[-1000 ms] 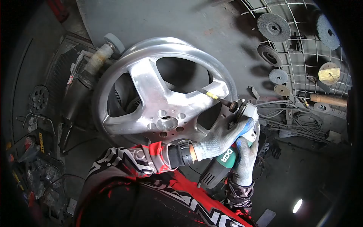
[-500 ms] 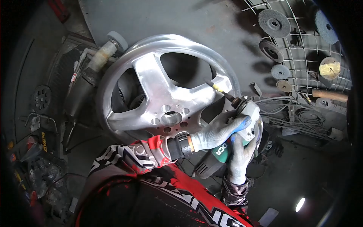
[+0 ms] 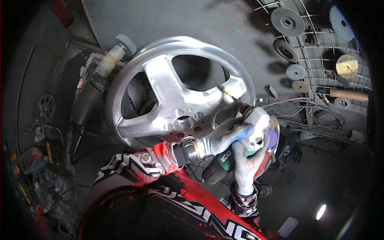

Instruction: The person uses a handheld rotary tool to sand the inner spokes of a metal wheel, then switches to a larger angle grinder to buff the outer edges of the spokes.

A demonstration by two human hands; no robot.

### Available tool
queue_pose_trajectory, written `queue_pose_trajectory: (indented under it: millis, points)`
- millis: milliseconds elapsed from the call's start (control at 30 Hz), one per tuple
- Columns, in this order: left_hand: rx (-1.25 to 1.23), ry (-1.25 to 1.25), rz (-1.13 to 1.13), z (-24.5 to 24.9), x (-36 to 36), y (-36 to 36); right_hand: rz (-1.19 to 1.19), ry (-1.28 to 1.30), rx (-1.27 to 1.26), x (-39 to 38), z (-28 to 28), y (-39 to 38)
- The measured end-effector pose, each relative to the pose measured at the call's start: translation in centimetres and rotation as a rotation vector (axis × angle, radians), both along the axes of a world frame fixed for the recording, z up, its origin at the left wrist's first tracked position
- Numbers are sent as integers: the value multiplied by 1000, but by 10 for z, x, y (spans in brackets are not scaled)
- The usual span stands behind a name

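A silver spoked wheel (image 3: 160,76) with a bright, shiny face lies flat. My left hand (image 3: 224,138), gloved in grey and blue, is wrapped round the grey head of a power tool (image 3: 256,124) with a green and black body. On the tool's other side, my gloved right hand (image 3: 247,166) grips the same head. A slim bit (image 3: 227,92) with a yellow part points from the tool over the wheel's right spoke; whether it touches is unclear. Most of the green body is hidden behind my hands.
Several abrasive discs (image 3: 288,22) hang on a wire rack (image 3: 316,52) at the upper right. Coiled cables (image 3: 328,118) lie below it. A second tool with a round grey wheel (image 3: 126,44) rests left of the silver wheel. Tools and plastic bags (image 3: 48,184) clutter the lower left.
The grey tool head and both hands have shifted slightly left and tilted, showing a purple and red part behind them. The view has moved a little; the silver wheel appears slightly farther right.
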State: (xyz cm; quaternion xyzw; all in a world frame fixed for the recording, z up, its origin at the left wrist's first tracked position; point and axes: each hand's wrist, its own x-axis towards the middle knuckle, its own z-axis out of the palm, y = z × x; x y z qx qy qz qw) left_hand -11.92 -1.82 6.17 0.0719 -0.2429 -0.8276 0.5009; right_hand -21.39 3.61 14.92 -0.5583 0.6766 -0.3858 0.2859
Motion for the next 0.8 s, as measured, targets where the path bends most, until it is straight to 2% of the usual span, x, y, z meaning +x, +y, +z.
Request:
queue_pose_trajectory:
  millis: [33, 100, 167, 200, 300, 333, 467, 567, 633, 700, 800]
  points:
    - [-33, 29, -84, -1, -2, -7, -53, -3, -21, 1, 1, -2]
    - [-20, -15, -94, 1, -1, -11, -81, 64, -54, -4, -5, 0]
    - [-108, -64, -66, -5, 2, -9, -33, 147, -110, -2, -8, 1]
    - [-1, -11, -11, -2, 1, -4, -39, 29, -95, 4, -9, 3]
    - [70, -4, 0, -15, 8, 14, -5, 55, -46, 9, -18, 14]
    - [56, -14, -10, -13, 17, 18, 27, 147, -36, 12, -18, 17]
    - [60, -99, 16, -22, 22, 29, 18, 17, -2, 16, -23, 24]
    - [-14, -69, 16, -21, 19, 18, 59, 154, -34, 17, -20, 17]
    - [35, -71, 35, -17, 14, 11, -75, 43, -71, 17, -22, 14]
    - [53, -37, -100, -9, 20, 2, -95, 55, -97, 16, -26, 14]
    - [-30, -74, -155, -13, 32, 5, -78, 171, -75, 19, -28, 21]
